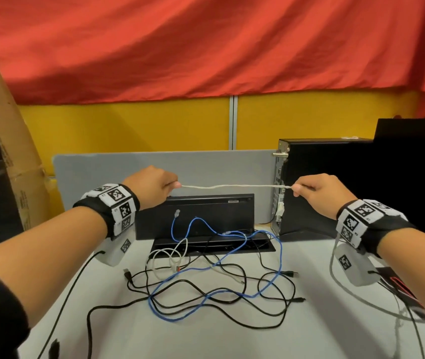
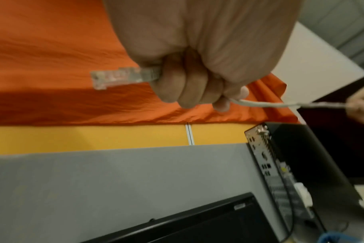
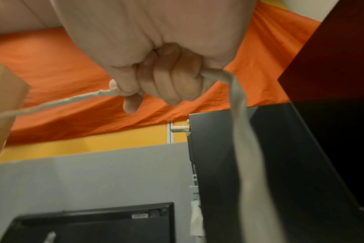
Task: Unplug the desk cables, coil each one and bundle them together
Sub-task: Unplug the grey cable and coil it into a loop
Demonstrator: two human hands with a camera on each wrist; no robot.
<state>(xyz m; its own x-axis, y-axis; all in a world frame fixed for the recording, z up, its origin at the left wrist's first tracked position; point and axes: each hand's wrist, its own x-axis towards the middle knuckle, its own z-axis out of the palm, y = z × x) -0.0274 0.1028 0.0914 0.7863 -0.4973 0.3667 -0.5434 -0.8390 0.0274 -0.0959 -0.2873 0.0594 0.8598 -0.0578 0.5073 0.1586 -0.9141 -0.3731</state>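
Note:
A grey network cable [image 1: 232,187] is stretched taut between my two raised hands above the desk. My left hand [image 1: 154,186] grips one end in a fist; its clear plug [image 2: 114,78] sticks out past the fingers [image 2: 189,82]. My right hand [image 1: 315,190] pinches the cable [image 3: 58,102] farther along, and the rest hangs down from the fist [image 3: 243,131]. On the desk lie a blue network cable [image 1: 206,294], several black cables [image 1: 232,307] and a white cable [image 1: 170,257], tangled loosely.
A black computer tower [image 1: 322,187] stands at the right, with a white plug in its back panel [image 1: 280,209]. A black open cable box [image 1: 201,229] sits at the desk's back before a grey divider [image 1: 154,164]. A cardboard box [image 1: 4,151] leans at left.

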